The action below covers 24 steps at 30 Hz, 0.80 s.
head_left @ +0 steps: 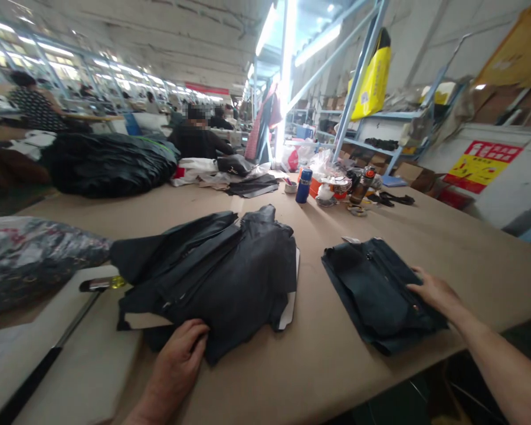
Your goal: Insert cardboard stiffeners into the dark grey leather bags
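Observation:
A dark garment [230, 271] lies spread over a white board [292, 307] in the middle of the brown table [318, 366]. My left hand [179, 354] rests flat on its near edge, fingers together. To the right sits a folded stack of dark fabric pieces [371, 289]. My right hand [433, 292] lies on the stack's right side, fingers apart, pressing on the top piece.
A plastic-wrapped bundle [30, 260] and a long dark ruler [35, 372] lie at the left. A black bag pile [110, 162] sits at the back left. A blue bottle [304, 185] and small clutter [349, 192] stand mid-table. A person [197, 139] sits beyond; shelves [380, 141] stand right.

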Each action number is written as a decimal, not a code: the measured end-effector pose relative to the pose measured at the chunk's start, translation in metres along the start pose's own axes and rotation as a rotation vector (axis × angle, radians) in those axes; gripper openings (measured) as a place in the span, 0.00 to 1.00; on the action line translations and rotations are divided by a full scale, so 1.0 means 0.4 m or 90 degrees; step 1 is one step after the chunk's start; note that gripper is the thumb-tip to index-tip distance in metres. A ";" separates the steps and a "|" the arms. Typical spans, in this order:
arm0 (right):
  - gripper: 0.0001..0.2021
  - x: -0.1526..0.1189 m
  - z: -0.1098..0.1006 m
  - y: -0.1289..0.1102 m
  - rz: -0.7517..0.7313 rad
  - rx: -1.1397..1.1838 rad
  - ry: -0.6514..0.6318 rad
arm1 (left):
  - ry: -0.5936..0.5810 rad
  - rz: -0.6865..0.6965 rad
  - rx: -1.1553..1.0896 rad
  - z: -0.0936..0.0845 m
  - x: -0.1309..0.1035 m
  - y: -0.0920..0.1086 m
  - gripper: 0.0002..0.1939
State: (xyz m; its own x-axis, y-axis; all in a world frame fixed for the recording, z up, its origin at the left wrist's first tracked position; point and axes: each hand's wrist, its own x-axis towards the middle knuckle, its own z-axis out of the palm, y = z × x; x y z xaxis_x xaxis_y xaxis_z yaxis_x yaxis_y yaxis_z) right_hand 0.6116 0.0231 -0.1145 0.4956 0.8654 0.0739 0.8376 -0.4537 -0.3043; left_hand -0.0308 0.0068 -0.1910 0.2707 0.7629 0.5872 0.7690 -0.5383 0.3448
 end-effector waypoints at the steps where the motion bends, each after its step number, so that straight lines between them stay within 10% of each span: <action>1: 0.29 0.010 -0.025 -0.010 -0.005 -0.043 0.043 | 0.001 -0.007 -0.005 0.000 0.001 0.003 0.07; 5: 0.29 -0.022 -0.065 -0.178 -0.071 0.078 0.113 | 0.011 -0.016 -0.001 -0.005 0.011 0.018 0.07; 8: 0.23 -0.121 0.012 -0.383 0.022 0.489 -0.214 | 0.012 -0.016 -0.002 -0.011 0.015 0.024 0.08; 13: 0.26 -0.262 0.216 -0.636 0.104 0.706 -0.449 | 0.014 0.010 0.000 -0.014 0.013 0.018 0.09; 24: 0.12 -0.264 0.326 -0.727 0.107 0.811 -0.333 | 0.016 0.047 0.013 -0.014 0.029 0.015 0.10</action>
State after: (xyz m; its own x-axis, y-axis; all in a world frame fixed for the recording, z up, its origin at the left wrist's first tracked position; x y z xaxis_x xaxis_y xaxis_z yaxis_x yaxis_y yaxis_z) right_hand 0.2858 0.0916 -0.1578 0.1880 0.9271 -0.3242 -0.1481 -0.2995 -0.9425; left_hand -0.0266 0.0104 -0.1779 0.3128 0.7122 0.6284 0.7593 -0.5850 0.2851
